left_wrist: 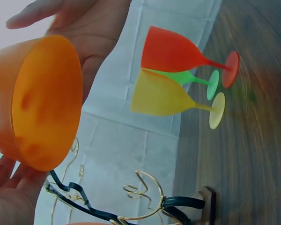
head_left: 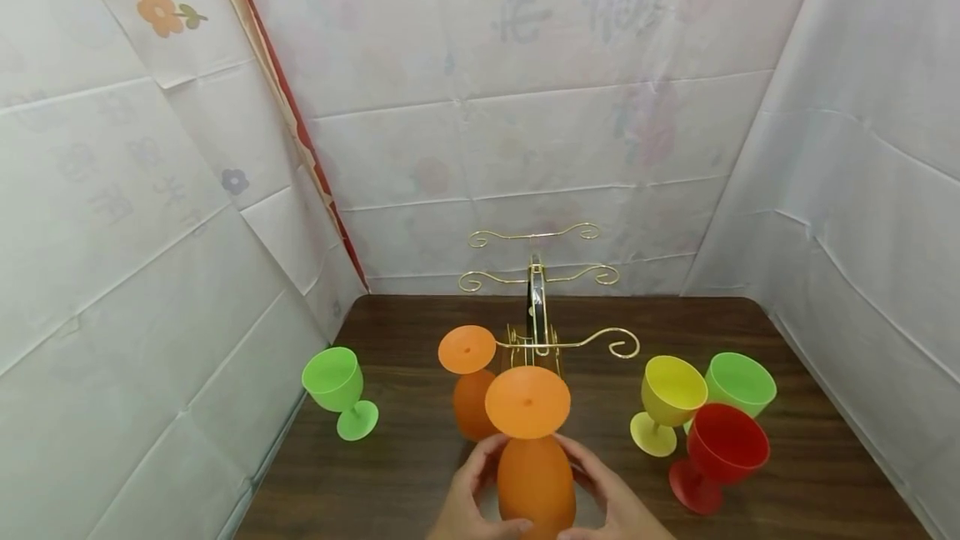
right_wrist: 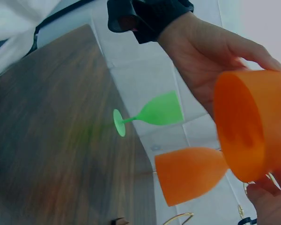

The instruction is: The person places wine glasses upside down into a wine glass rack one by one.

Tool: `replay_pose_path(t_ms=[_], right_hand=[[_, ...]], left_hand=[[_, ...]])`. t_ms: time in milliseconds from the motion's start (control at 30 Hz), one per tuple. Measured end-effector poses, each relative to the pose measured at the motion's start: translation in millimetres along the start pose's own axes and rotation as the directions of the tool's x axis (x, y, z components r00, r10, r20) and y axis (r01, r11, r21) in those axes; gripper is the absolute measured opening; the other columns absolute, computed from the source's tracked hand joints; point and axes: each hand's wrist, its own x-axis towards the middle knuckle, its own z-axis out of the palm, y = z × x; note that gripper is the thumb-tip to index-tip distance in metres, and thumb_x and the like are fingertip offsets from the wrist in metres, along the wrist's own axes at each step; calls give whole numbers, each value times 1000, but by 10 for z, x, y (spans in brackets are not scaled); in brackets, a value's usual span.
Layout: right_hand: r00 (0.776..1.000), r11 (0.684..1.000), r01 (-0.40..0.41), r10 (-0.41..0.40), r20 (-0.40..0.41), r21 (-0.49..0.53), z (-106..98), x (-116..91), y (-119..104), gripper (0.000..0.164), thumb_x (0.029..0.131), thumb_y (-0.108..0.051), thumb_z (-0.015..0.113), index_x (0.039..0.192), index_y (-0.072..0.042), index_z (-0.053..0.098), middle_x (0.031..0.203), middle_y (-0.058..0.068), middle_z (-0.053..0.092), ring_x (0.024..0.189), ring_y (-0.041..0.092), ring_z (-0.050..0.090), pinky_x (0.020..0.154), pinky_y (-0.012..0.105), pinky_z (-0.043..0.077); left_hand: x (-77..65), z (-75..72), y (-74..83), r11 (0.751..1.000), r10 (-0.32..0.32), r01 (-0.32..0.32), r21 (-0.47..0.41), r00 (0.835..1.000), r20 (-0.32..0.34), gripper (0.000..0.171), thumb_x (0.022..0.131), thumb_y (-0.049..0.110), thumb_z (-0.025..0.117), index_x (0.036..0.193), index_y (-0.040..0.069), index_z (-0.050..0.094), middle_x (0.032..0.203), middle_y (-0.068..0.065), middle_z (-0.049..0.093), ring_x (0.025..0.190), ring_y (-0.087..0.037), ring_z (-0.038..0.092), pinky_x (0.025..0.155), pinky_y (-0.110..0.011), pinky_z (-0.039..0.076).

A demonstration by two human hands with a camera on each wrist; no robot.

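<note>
Both hands hold an orange goblet upside down, its round foot on top and its mouth facing the table. My left hand curls round the bowl from the left, my right hand from the right, with thumbs on the near side. Just beyond it, a second orange goblet hangs foot up at the left of the lowest arm of a gold wire rack. In the left wrist view the open mouth of the held goblet shows. The right wrist view shows the hanging goblet beside it.
A green goblet stands upright on the dark wood table at the left. At the right stand a yellow goblet, a red goblet and another green goblet. White sheeting walls the table's back and sides.
</note>
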Motion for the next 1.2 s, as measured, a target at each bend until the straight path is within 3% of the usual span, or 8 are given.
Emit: replay_pose_path(t_ms=[100, 133, 533, 700, 867, 933, 1133, 1200], right_hand=[[997, 997, -71, 71, -29, 18, 54, 6, 2, 76, 82, -9, 73, 145, -5, 30, 143, -6, 41, 124, 3, 43, 99, 22, 40], [996, 997, -78, 79, -37, 21, 67, 6, 6, 74, 82, -10, 73, 144, -5, 31, 141, -5, 43, 123, 4, 45, 99, 22, 40], [992, 999, -19, 15, -123, -31, 115, 6, 51, 72, 75, -5, 78, 138, -12, 42, 131, 3, 54, 118, 10, 51, 98, 20, 40], [977, 987, 68, -96, -190, -149, 137, 7, 101, 78, 69, -2, 82, 136, -9, 44, 129, 5, 57, 119, 11, 51, 99, 20, 38], [963, 976, 92, -137, -231, -196, 188, 3, 84, 79, 65, -5, 85, 134, -8, 47, 126, 3, 59, 116, 8, 53, 97, 19, 40], [960, 974, 96, -145, -239, -206, 201, 7, 82, 80, 64, -5, 86, 134, -8, 47, 126, 3, 58, 116, 8, 53, 97, 19, 40], [967, 978, 55, -102, -233, -200, 217, 46, 77, 80, 66, -10, 86, 135, -11, 46, 130, 5, 56, 119, 10, 52, 99, 22, 40], [971, 977, 40, -87, -222, -210, 216, 66, 76, 79, 67, -13, 85, 136, -13, 46, 131, 3, 55, 120, 11, 51, 99, 23, 41]], left_hand=[[3, 31, -27, 992, 104, -103, 69, 995, -7, 76, 73, 2, 79, 138, 5, 40, 129, -9, 54, 107, -17, 57, 90, -31, 48], [1, 37, -31, 992, 103, -102, 71, 995, -10, 77, 72, 3, 79, 138, 7, 40, 129, -7, 54, 108, -17, 57, 91, -30, 48], [20, 23, -82, 955, 252, -252, 154, 968, 21, 84, 69, 7, 84, 138, 1, 38, 133, -12, 50, 114, -19, 54, 96, -31, 45], [12, 21, -53, 964, 183, -183, 193, 983, 18, 85, 70, 10, 83, 140, 5, 36, 134, -9, 49, 116, -18, 52, 98, -31, 42], [-33, 61, -18, 985, -11, 13, 172, 1000, -15, 85, 71, 14, 83, 142, 16, 36, 137, -3, 49, 117, -16, 50, 96, -33, 42], [-46, 74, -16, 982, -39, 44, 182, 999, -31, 85, 71, 17, 83, 142, 19, 37, 137, -1, 48, 117, -15, 50, 96, -33, 43], [-49, 64, -78, 954, 136, -121, 274, 990, -37, 86, 70, 16, 85, 141, 9, 38, 134, -7, 50, 117, -17, 51, 96, -32, 44], [-51, 56, -85, 954, 151, -134, 267, 987, -46, 85, 70, 15, 84, 141, 8, 38, 135, -7, 50, 119, -17, 50, 98, -31, 42]])
